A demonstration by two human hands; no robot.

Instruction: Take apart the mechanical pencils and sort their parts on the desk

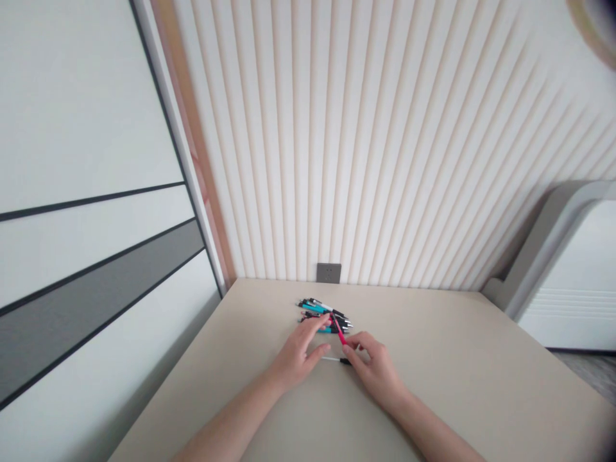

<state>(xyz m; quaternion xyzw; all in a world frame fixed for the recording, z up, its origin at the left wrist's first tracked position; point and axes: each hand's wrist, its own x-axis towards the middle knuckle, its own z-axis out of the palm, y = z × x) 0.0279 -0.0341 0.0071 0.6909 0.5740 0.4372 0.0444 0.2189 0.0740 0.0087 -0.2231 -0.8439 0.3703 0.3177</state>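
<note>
— What's on the one tabletop [443,346]?

— Two hands: left hand [299,354], right hand [375,367]. One pile of pens [314,308], too overlapped to count. One red pen [340,332]. One white pen [332,359], nearer than the pile.

— And the grip?

— Right's pinched on the red pen's near end, the rest slanting away leftward. Left's spread, fingertips over the pile; whether they touch, I can't tell.

This looks like a room in a home: a ribbed pale wall [332,128] with a socket [329,273] at the far side, a plain beige table [433,359], white-and-grey panels [91,102] on the left.
</note>
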